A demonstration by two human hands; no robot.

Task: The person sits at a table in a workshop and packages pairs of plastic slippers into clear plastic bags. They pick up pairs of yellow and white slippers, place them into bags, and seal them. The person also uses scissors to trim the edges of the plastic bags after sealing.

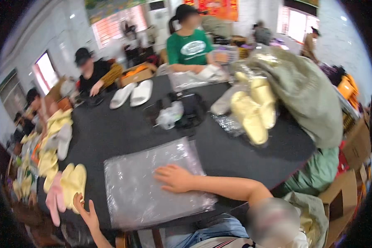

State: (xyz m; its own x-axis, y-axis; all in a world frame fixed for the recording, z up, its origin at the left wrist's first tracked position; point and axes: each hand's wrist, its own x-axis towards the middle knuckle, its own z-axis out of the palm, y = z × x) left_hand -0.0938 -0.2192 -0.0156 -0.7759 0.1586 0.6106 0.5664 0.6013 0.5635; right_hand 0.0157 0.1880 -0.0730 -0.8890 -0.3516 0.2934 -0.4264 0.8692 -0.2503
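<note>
My right hand (173, 178) lies flat, fingers spread, on a stack of transparent plastic bags (132, 202) on the black table in front of me. Off to the left, my left hand (87, 211) is raised at the table's edge, its fingers apart and nothing visible in them. Nearest to it is a pair of pale yellow slippers (74, 182), with a pink slipper (55, 200) beside them. Whether the left fingertips touch the yellow slipper, I cannot tell.
Bagged yellow slippers (252, 109) and a grey-green sack (306, 91) fill the right side. White slippers (141, 92) and black items (192, 108) sit farther back. More slippers line the left edge. Co-workers, one in a green shirt (190, 48), work around the table (99, 128).
</note>
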